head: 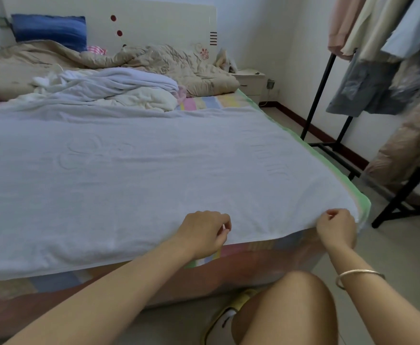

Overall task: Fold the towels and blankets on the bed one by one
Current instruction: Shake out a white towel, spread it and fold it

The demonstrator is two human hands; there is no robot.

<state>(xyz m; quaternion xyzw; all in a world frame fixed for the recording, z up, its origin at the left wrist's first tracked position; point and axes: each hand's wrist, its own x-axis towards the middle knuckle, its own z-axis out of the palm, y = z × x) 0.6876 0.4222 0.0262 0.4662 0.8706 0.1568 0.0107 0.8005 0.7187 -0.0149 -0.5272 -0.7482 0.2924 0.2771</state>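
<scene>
The big white terry towel runs off the left edge of the view, so I cannot see its far left side, and its raised pattern is too faint to read. It lies spread flat over the near half of the bed, its front hem along the mattress edge. My left hand has its fingers curled at that hem and pinches it between thumb and forefinger, though the fingertips are mostly tucked out of sight. My right hand grips the towel's near right corner, which wraps down over the corner of the bed; a thin silver bangle sits on that wrist. Behind the flat towel is a crumpled heap of white towels and blankets, too tangled to count. Beyond it a rumpled beige quilt lies against the white headboard, with a blue pillow propped at the left. The pastel striped bedsheet shows around the towel. A small white nightstand stands in the corner, and a black metal clothes rack with hanging garments stands on the pale floor to the right, its top cut off.
</scene>
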